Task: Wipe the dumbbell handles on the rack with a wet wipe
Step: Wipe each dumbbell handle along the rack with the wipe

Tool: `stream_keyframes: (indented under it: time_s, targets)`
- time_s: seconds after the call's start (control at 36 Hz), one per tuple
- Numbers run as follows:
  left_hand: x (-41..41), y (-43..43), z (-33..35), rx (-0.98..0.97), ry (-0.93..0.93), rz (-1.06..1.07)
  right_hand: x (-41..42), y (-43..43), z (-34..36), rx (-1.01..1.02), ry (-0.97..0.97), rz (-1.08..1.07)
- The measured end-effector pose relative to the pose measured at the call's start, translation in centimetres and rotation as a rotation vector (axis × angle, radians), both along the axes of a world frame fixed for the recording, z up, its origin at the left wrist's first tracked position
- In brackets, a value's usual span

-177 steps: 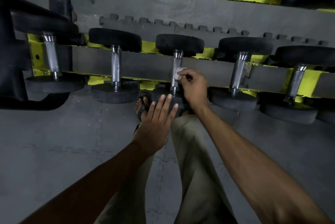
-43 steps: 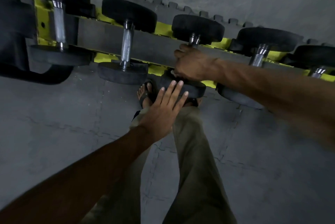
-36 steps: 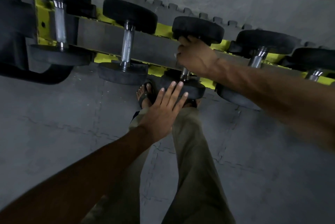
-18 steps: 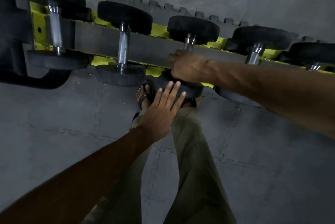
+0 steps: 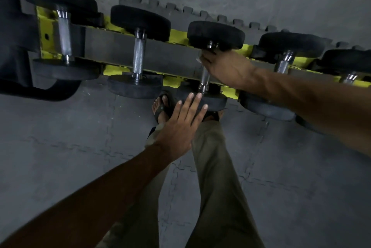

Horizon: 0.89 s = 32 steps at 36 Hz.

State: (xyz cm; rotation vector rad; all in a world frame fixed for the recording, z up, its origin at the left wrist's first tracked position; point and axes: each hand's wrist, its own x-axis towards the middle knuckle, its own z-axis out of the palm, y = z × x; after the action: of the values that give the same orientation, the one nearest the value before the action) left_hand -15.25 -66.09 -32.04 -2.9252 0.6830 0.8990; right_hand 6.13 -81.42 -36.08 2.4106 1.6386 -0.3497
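Rack [image 5: 176,61]: grey rail with yellow frame, running left to right across the far half of the view, sloping down to the right.
Dumbbells: black-ended, steel-handled, lying across the rail in a row; the middle dumbbell [image 5: 215,34] is the one being worked.
Handle [image 5: 205,79]: steel, upper part hidden under the right hand, lower part bare down to the near weight.
Right hand [image 5: 224,69]: fingers curled round the upper handle, just below the far weight; forearm coming in from the right.
Wipe [image 5: 198,59]: only a small pale edge showing at the left of the right hand, against the handle.
Left hand [image 5: 180,125]: flat, fingers straight and slightly spread, fingertips touching the near weight [image 5: 212,100] of the middle dumbbell; holding nothing.
Neighbours: one dumbbell [image 5: 138,55] just left with bare knurled handle, another [image 5: 283,61] just right, partly behind the right forearm.
Floor [image 5: 70,137]: grey interlocking mats.
Below the hands: olive trousers [image 5: 216,177] and a sandalled foot [image 5: 160,107] near the rack.
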Motion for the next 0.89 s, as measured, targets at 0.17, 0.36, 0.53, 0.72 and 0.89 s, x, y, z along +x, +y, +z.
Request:
stream_keyframes:
  time_s: [0.17, 0.36, 0.53, 0.72, 0.89]
  targets:
    - [0.1, -0.1, -0.2, -0.020, 0.005, 0.011, -3.7, -0.9, 1.1, -0.036, 0.225, 0.290]
    - [-0.1, 0.0, -0.5, -0.044, -0.021, 0.024, -0.3, -2.3, 0.8, 0.276, 0.135, -0.290]
    - [-0.1, 0.1, -0.8, -0.095, -0.001, 0.051, -6.7, -1.7, -0.4, 0.487, 0.495, -0.876]
    - [-0.2, 0.1, -0.8, -0.069, 0.015, 0.031, -6.0, 1.6, -0.4, 0.744, 0.495, -1.434]
    - [-0.1, 0.1, -0.8, -0.056, 0.042, 0.025, -2.1, 2.1, -2.6, 0.816, 0.816, -1.891]
